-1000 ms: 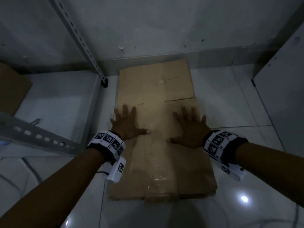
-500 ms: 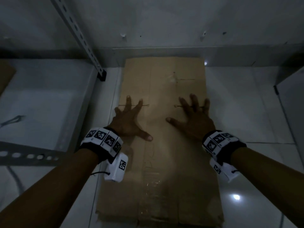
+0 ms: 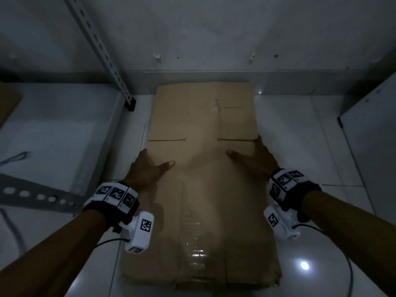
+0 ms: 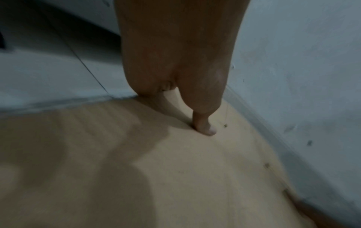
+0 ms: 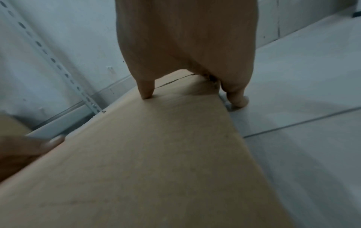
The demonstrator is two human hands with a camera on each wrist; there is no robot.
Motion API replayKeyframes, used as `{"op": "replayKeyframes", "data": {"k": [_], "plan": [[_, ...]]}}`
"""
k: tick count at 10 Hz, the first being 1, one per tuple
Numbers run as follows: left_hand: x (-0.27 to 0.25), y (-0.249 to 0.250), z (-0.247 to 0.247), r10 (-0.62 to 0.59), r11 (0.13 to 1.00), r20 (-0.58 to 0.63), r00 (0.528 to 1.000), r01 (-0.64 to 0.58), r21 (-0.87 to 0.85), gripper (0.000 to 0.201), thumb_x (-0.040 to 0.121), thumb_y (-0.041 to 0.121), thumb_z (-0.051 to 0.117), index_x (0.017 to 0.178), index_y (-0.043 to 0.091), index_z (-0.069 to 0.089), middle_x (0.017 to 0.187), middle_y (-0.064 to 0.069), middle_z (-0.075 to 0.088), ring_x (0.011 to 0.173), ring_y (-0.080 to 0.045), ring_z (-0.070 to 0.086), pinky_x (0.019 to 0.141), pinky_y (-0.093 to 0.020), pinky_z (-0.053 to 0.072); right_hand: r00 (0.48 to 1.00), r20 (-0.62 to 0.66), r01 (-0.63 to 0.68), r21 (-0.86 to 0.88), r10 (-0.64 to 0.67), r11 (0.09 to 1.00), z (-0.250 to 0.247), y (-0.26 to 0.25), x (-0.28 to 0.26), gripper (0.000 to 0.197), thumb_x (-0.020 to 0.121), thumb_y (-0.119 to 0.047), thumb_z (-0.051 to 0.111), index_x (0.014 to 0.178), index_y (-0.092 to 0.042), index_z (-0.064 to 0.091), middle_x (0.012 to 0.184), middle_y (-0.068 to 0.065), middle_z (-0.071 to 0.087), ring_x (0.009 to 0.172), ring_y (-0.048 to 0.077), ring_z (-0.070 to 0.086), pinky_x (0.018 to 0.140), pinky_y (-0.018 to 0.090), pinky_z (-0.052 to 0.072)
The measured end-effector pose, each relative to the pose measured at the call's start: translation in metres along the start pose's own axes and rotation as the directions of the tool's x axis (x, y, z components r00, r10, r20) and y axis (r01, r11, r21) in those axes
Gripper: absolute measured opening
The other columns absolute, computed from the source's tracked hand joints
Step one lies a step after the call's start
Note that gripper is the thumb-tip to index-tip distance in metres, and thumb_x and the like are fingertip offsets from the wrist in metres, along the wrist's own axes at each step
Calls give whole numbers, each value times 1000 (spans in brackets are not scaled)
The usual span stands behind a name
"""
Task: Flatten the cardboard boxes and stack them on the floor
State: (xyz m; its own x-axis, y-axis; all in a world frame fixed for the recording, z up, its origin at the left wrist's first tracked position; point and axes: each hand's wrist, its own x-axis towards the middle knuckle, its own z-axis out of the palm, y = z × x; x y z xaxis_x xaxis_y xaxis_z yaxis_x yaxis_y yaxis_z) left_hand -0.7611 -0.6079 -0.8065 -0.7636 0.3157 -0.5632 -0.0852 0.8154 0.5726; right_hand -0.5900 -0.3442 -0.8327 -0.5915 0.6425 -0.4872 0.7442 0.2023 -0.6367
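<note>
Hands grip the flattened box [image 3: 201, 168] by its long edges — the left hand [image 3: 147, 170] with thumb on top and fingers tucked beneath the left side, the right hand [image 3: 255, 161] likewise on the right side. Cardboard lies flat on the tiled floor [image 3: 300, 129], its far end against the wall [image 3: 203, 35], beside a shelf post [image 3: 100, 50].

Dim, grainy views; glare on floor [image 3: 304, 265]

**Dim storeroom corner**

Glossy white floor tiles [image 3: 289, 133] meet a scuffed white wall [image 3: 214, 35]. A slotted-angle steel rack upright [image 3: 100, 50] crosses the upper left, its white shelf [image 3: 55, 133] at middle left; flattened cardboard [image 3: 203, 168] lies at centre.
</note>
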Motion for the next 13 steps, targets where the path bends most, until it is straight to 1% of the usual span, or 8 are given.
{"op": "replayKeyframes", "data": {"k": [2,3,4,5,6,9,11,13], "plan": [[-30,-10,-7,113,980,142,983,-134,149,145,60,72,71,147,18,-32,160,0,-25,149,-16,-9,120,-31,4,992,23,126,-343,-126,931,1,-4,-52,136,60,-90,56,146,-35,-34,157,3,-36,147,40,-20,117,63,0],[-59,-37,-8,260,828,305,916,-375,417,162,41,88,70,142,25,-39,151,6,-43,143,-14,-32,119,-36,-9,863,219,479,-641,-454,600,20,9,-108,120,66,-95,37,152,-35,-21,157,10,-34,144,39,-30,114,69,-7],[-99,-66,3,388,561,512,766,-637,529,159,42,94,62,142,26,-40,151,5,-43,141,-16,-37,120,-46,-11,670,552,739,-560,-496,374,35,34,-163,114,68,-90,40,154,-37,-11,160,9,-29,145,36,-28,111,69,-11],[-129,-85,23,416,358,619,666,-746,562,157,45,89,66,143,25,-38,152,1,-43,139,-20,-40,116,-55,-18,611,645,790,-538,-459,294,49,61,-195,122,67,-90,47,154,-32,-16,159,11,-31,144,41,-29,110,69,-14],[-132,-94,34,431,188,612,663,-729,658,154,51,80,71,148,18,-31,155,-9,-36,141,-31,-36,113,-64,-12,610,637,787,-554,-471,271,54,70,-199,127,68,-69,68,153,-32,-19,158,8,-33,142,42,-31,108,71,-12],[-133,-96,35,430,183,585,687,-701,689,131,69,70,65,148,25,-31,156,-5,-35,142,-28,-34,115,-63,-6,673,628,729,-652,-391,207,59,67,-194,130,54,-47,83,158,-28,8,164,16,8,144,54,11,97,75,34],[-129,-95,33,405,152,587,701,-685,713,144,54,83,66,151,25,-24,158,-4,-30,145,-29,-27,115,-56,-10,628,692,778,-556,-356,292,46,51,-190,128,72,-56,75,147,-44,-27,154,-4,-41,140,36,-36,111,62,-11],[-138,-36,-14,283,406,555,783,-621,670,105,75,78,57,153,39,-1,163,11,-1,149,-15,7,122,-41,4,725,642,645,-508,-247,571,-15,1,-196,114,83,-66,60,129,-48,-43,165,3,-11,152,29,-3,123,43,3]]}}
